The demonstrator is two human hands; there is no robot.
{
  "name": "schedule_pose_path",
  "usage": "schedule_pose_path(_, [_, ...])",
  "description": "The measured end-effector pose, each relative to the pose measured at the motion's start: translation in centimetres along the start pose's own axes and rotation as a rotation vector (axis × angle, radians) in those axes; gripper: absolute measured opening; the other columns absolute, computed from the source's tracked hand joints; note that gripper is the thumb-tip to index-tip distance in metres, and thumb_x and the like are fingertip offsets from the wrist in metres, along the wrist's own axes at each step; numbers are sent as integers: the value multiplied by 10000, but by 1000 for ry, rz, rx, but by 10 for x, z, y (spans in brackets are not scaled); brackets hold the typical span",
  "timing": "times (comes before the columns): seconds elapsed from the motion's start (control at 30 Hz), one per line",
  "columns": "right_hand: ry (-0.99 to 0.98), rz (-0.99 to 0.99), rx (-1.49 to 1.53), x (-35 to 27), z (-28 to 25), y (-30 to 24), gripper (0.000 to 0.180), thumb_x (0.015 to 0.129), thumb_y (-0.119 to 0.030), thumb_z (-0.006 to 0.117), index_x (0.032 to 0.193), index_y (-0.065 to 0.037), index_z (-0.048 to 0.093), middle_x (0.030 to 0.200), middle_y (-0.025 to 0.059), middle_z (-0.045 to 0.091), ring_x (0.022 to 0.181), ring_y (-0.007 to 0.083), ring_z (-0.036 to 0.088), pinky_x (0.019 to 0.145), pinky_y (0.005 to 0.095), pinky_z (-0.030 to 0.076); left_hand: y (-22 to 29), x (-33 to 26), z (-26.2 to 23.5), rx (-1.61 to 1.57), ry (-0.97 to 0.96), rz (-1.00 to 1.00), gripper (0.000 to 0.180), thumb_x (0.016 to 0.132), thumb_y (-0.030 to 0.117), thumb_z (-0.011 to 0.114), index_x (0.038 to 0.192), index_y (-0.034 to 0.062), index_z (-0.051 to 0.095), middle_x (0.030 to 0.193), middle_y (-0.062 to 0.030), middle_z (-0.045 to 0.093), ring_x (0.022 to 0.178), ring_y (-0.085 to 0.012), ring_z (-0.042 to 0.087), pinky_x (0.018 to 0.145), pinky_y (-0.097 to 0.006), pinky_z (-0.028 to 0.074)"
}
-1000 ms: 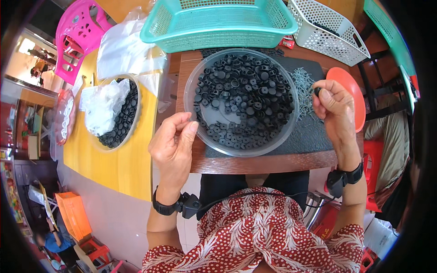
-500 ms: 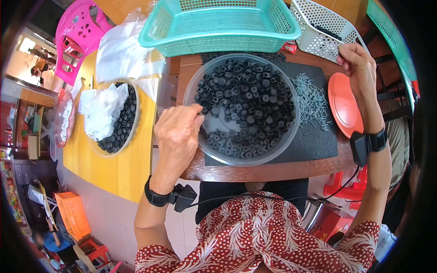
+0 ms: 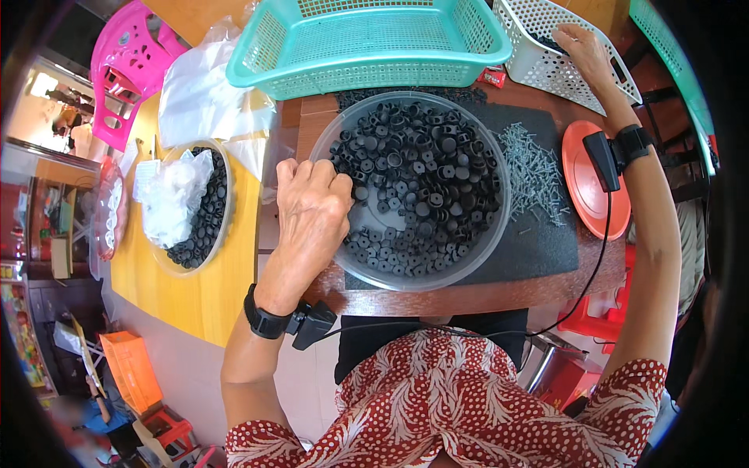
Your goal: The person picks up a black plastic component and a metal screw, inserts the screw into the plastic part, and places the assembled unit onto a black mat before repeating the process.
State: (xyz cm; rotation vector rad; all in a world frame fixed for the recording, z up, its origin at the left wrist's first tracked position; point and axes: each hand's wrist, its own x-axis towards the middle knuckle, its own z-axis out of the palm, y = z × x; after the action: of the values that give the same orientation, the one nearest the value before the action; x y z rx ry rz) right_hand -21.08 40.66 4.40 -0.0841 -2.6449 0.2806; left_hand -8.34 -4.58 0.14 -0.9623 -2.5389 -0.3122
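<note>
A clear round bowl [image 3: 477,253] full of several small black round caps [image 3: 421,179] sits on a dark mat in front of me. My left hand [image 3: 310,204] reaches into the bowl's left side, fingers curled down among the caps; what it grips is hidden. My right hand [image 3: 583,48] stretches far to the upper right and rests on the rim of a white perforated basket [image 3: 538,62], fingers over its edge. A heap of small grey screws [image 3: 530,173] lies on the mat right of the bowl.
A teal basket [image 3: 367,43] stands behind the bowl. An orange plate [image 3: 587,195] lies at the right. On the yellow table at left sit another bowl of black caps [image 3: 204,214] with plastic bags, and a pink basket [image 3: 129,66].
My right hand rose from near the orange plate up to the white basket. My left hand moved from the bowl's outer edge into the caps.
</note>
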Motion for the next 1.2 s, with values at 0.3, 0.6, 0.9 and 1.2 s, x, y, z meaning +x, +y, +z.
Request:
schedule_pose_path(0.3, [239,-203,210,-98,-32,-83,180,791,-148,611,940,-53,642,846,127,622,760,269,585,688,354,465,8,0,-4,-3,-26,4,188,585,31,706,716,41,572,711,-103,507,713,-280,501,699,-372,345])
schedule_pose_path(0.6, [-15,-308,776,-204,-44,-205,195,691,55,658,867,-26,634,751,90,610,689,249,560,606,329,450,49,-21,-31,-1591,15,-646,141,818,33,645,922,-54,606,835,-65,634,717,-125,618,630,-221,504])
schedule_pose_path(0.9, [-145,-151,1078,-239,-50,-241,172,749,25,647,915,-19,631,789,65,623,696,160,545,616,271,435,81,-31,-38,-1186,189,-484,163,773,2,671,909,-54,602,809,-86,624,702,-154,592,619,-244,483])
schedule_pose_path(1.2, [-453,342,1458,-242,-55,-241,123,791,-37,646,885,34,612,809,41,627,734,63,572,636,213,476,91,-26,-36,-602,344,-58,271,669,5,734,899,-28,594,734,-107,581,624,-236,547,536,-302,437])
